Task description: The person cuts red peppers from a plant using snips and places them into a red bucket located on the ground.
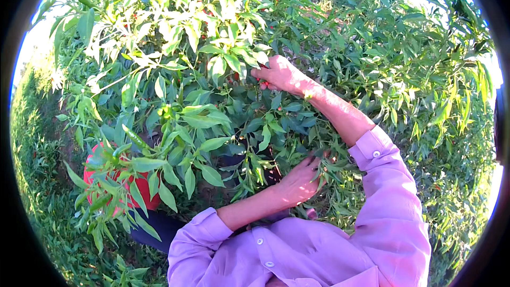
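Observation:
My right hand (281,75) reaches into the foliage of a chili pepper plant (207,121), its fingers curled beside small red patches that look like ripe peppers. Leaves and the fingers themselves hide whether anything is gripped. Lower down and nearer my body, my left hand (301,182) is among green leaves and stems. Its fingertips are partly covered by leaves, so what they touch cannot be told. A green chili pepper (134,137) hangs on the branch to the left. Red peppers (236,75) show between shaded leaves left of my right hand.
Behind leafy branches at the left stands a red bucket (153,193), partly hidden. Beside it is a dark trouser leg (155,227). Dense pepper plants (382,67) spread to the right and far side. Another strip of greenery (36,143) runs along the left edge.

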`<action>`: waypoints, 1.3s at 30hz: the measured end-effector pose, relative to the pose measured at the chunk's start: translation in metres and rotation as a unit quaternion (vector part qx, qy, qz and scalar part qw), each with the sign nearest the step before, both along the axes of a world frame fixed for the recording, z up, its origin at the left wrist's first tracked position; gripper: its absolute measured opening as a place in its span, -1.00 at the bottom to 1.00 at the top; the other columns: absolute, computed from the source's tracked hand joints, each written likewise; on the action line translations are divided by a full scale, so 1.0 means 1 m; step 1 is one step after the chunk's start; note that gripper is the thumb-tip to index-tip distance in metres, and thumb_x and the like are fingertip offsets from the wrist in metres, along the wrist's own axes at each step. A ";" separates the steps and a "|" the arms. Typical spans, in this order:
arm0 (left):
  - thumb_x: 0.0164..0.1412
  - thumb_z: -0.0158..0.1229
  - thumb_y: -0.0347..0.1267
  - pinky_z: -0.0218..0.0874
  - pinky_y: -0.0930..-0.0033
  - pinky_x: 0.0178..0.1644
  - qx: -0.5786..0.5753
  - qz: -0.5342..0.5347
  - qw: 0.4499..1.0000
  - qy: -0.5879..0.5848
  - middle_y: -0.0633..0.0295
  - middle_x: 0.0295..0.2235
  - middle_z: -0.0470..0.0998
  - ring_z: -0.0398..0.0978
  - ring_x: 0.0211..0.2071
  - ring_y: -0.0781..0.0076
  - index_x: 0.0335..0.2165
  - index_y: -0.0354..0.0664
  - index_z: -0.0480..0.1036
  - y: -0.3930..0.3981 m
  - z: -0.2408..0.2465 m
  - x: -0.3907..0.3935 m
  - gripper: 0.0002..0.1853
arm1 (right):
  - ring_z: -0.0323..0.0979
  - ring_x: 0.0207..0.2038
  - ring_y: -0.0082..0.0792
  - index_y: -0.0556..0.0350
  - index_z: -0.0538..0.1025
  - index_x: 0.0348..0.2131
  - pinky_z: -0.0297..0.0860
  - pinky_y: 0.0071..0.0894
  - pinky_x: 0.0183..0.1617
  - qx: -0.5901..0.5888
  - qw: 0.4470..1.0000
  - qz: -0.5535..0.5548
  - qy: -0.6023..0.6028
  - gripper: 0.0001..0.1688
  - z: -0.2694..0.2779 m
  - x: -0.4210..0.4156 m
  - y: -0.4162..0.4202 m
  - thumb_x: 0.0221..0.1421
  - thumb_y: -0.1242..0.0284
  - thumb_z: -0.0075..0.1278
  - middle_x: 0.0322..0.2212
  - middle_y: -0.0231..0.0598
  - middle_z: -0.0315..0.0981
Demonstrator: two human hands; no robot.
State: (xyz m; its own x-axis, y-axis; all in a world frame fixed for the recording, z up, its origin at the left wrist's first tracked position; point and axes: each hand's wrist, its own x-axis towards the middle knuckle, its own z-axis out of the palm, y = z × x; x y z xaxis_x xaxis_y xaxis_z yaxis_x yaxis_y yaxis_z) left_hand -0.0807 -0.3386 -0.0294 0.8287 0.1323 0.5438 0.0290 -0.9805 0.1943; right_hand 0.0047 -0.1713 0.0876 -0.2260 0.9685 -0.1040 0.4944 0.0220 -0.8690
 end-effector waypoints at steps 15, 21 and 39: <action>-0.01 0.10 -0.49 0.35 0.37 -0.28 -0.385 0.233 0.735 -0.507 0.10 -0.12 0.22 0.31 -0.20 0.40 -0.04 -0.31 0.10 0.105 0.121 -0.080 -0.46 | 0.28 -0.69 -0.53 0.26 0.45 -0.60 0.23 -0.45 -0.58 0.110 0.991 0.071 0.007 -0.59 -0.020 0.014 -0.007 -0.03 0.22 -0.06 -0.76 -0.28 0.29; -0.01 0.06 -0.53 0.29 0.48 -0.20 -0.429 0.113 0.725 -0.527 0.12 -0.14 0.24 0.32 -0.18 0.43 -0.05 -0.27 0.10 0.178 0.112 -0.080 -0.48 | 0.29 -0.62 -0.50 0.18 0.49 -0.50 0.23 -0.48 -0.55 0.211 0.963 0.120 -0.114 -0.68 -0.022 0.017 0.009 0.02 0.27 -0.12 -0.69 -0.26 0.33; 0.22 -0.25 -0.29 0.32 0.06 -0.12 -0.626 0.076 0.589 -0.505 -0.02 -0.30 0.42 0.45 -0.28 0.06 -0.15 -0.38 0.21 0.207 0.111 -0.109 -0.64 | 0.36 -0.69 -0.22 0.28 0.42 -0.49 0.27 -0.26 -0.59 0.253 0.966 0.047 -0.035 -0.65 0.016 -0.026 0.048 0.02 0.29 -0.15 -0.69 -0.09 0.38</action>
State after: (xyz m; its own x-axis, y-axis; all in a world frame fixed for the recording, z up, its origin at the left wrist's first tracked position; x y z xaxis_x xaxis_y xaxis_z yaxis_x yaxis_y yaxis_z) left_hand -0.1898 -0.1314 0.0815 0.0924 0.9848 0.1470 -0.6523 -0.0517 0.7562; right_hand -0.0214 -0.1229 0.1032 -0.3242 0.8753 0.3589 0.5269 0.4822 -0.6999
